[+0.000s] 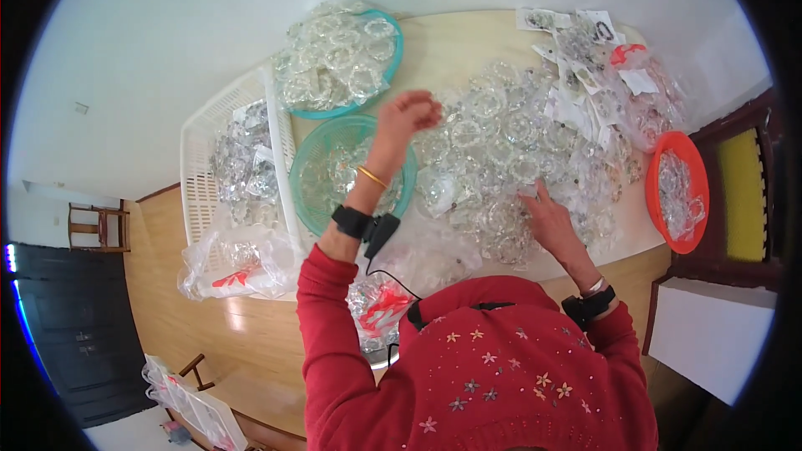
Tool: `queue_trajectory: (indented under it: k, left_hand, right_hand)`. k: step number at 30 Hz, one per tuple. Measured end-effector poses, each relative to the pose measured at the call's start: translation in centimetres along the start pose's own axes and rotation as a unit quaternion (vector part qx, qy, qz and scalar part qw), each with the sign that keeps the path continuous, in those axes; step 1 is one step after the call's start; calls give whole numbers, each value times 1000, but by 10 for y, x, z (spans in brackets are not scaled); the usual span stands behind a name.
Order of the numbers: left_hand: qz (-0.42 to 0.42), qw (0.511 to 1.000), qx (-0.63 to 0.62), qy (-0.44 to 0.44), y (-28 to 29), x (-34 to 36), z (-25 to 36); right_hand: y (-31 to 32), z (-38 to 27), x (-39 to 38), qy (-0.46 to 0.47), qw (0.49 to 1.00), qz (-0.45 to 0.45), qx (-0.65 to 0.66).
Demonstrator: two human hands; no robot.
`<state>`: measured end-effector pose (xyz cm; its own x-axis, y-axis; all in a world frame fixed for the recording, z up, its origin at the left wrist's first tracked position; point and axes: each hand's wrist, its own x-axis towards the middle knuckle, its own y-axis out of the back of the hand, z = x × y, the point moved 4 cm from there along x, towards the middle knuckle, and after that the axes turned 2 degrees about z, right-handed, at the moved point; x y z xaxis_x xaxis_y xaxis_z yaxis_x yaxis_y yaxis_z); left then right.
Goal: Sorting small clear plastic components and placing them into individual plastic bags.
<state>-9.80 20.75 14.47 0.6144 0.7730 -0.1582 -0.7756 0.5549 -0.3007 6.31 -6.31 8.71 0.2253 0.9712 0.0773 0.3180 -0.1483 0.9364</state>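
A broad heap of clear beaded bracelets in small plastic bags [510, 134] covers the middle of the table. My left hand [409, 113] is raised between this heap and the green mesh basket [305, 192], its fingers curled in; whether they hold anything is hidden. My right hand [553, 221] rests at the near right of the heap with its index finger stretched out and fingers apart, touching the bagged bracelets. More bagged bracelets lie inside the green basket, partly covered by my left forearm.
Behind the green basket stands a teal basin [393, 54] piled with bagged bracelets. A white plastic crate [194, 167] of bags is at the left. An orange basin [702, 192] sits at the right edge, near white cards [595, 27] and a red-tied bag [647, 104].
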Motion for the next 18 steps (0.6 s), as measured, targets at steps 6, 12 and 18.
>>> queue_trajectory:
  k: [6,12,18]
  left_hand:
    - [-133,970,202,-11,-43,-52,-77]
    - [-191,941,278,-41,-68,-85,-88]
    - [-238,963,97,77,-88,-101,-84]
  right_hand:
    - [5,-1,11,46,999,20,-7]
    - [39,-14,17,-55,960,43,272]
    - [66,-33,42,-237,664,130,697]
